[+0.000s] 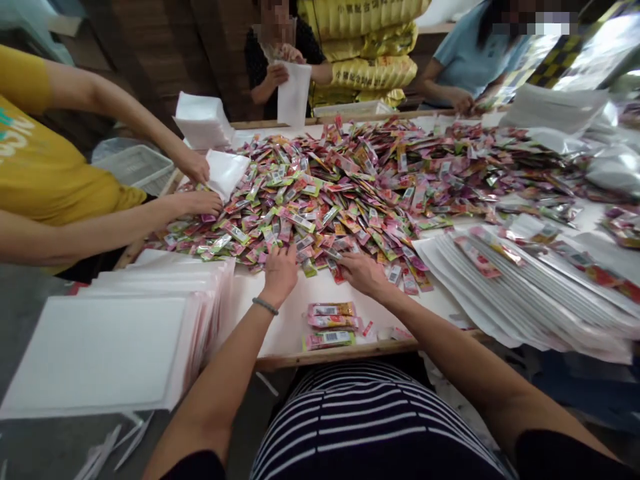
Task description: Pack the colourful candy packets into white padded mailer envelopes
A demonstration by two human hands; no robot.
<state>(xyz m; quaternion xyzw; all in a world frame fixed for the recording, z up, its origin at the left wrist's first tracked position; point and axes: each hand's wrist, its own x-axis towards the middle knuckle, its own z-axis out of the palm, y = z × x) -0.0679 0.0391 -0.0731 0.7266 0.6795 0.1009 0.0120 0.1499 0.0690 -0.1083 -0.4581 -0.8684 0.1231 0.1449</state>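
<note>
Resting palm-down on the near edge of the big heap of small colourful foil sachets [350, 187], the left hand [280, 273] spreads its grip loosely open, pinching nothing. Just right of it, three pink sachets [330, 325] lie stacked on the white counter [285, 327]. The right hand [363, 272] presses curled fingers into the heap; whether its grip holds a sachet cannot be told.

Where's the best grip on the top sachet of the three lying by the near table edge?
Probably the top sachet by its right short end, coming from above on the right hand side. It lies flat, long axis left-right, its lower long edge against the next sachet. The left hand rests in the pile.
</note>
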